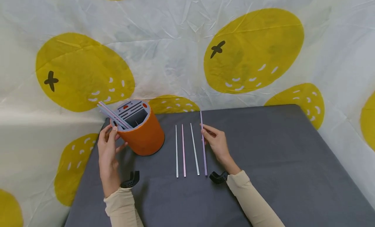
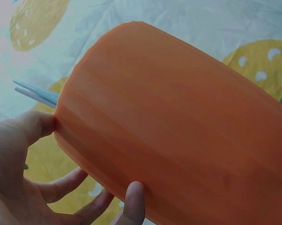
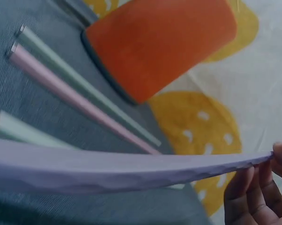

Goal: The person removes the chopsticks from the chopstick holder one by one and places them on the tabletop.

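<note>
My left hand (image 1: 107,152) grips the near left rim of an orange utensil holder (image 1: 146,137), its fingertips against the wall. In the left wrist view the holder's orange side fills the middle, with the hand (image 2: 42,183) at its rim. Several chopsticks (image 1: 112,113) lean out of the holder's top beside that hand. My right hand (image 1: 216,141) pinches a purple chopstick (image 1: 204,155) near its far, thinner end. Left of it on the cloth lie a pale green chopstick (image 1: 194,152), a pink chopstick (image 1: 183,152) and another pale chopstick (image 1: 176,152), roughly side by side.
A dark grey cloth (image 1: 263,175) covers the table. Behind it hangs a white sheet (image 1: 170,64) with yellow fruit prints, close to the back edge. The holder's grey top (image 1: 129,108) has slots and a wide dark opening.
</note>
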Action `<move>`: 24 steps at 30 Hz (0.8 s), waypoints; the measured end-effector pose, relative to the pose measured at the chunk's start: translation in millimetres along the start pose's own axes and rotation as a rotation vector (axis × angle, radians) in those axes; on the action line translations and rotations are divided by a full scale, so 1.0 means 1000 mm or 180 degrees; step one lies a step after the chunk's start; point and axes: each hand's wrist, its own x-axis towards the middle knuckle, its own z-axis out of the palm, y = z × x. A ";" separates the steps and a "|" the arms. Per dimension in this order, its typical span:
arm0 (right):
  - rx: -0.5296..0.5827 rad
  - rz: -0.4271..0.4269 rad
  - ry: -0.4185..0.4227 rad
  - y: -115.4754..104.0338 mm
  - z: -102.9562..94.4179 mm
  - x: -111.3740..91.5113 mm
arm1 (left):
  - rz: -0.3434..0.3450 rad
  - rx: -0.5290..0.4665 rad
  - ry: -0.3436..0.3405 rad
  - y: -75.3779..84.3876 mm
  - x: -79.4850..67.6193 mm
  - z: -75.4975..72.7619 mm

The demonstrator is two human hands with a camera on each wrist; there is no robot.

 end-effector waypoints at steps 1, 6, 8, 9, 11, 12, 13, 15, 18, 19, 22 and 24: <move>-0.0033 0.0059 -0.0002 0.003 -0.001 0.000 | -0.0002 -0.0003 0.0009 -0.001 0.000 0.000; -0.0188 0.0302 -0.0002 0.020 -0.006 0.003 | -0.0007 -0.0049 0.0041 -0.002 0.000 0.001; -0.0211 0.0309 -0.0013 0.026 -0.007 0.005 | 0.0001 -0.0056 0.0032 -0.002 0.000 0.001; -0.0246 0.0298 -0.0018 0.029 -0.008 0.006 | 0.0012 -0.0042 0.0021 -0.002 0.000 0.001; -0.0311 0.0289 -0.0033 0.033 -0.009 0.007 | 0.0019 -0.0050 0.0012 -0.002 0.000 0.000; -0.0346 0.0288 -0.0039 0.035 -0.009 0.007 | 0.0022 -0.0055 0.0014 -0.002 0.001 0.000; -0.0365 0.0295 -0.0032 0.037 -0.010 0.007 | 0.0021 -0.0063 0.0010 -0.002 0.001 0.000; -0.0422 0.0312 -0.0018 0.041 -0.011 0.007 | 0.0028 -0.0041 0.0003 -0.003 0.001 -0.001; -0.0493 0.0329 -0.0005 0.044 -0.012 0.008 | 0.0029 -0.0035 -0.0016 -0.004 0.002 0.000; -0.0537 0.0324 -0.0005 0.044 -0.013 0.008 | 0.0035 -0.0014 -0.0026 -0.004 0.002 -0.001; -0.0716 0.0292 -0.0032 0.046 -0.013 0.010 | 0.0035 -0.0034 -0.0029 -0.004 0.002 0.000; -0.0826 0.0268 -0.0035 0.046 -0.014 0.012 | 0.0035 -0.0063 -0.0031 -0.004 0.002 0.000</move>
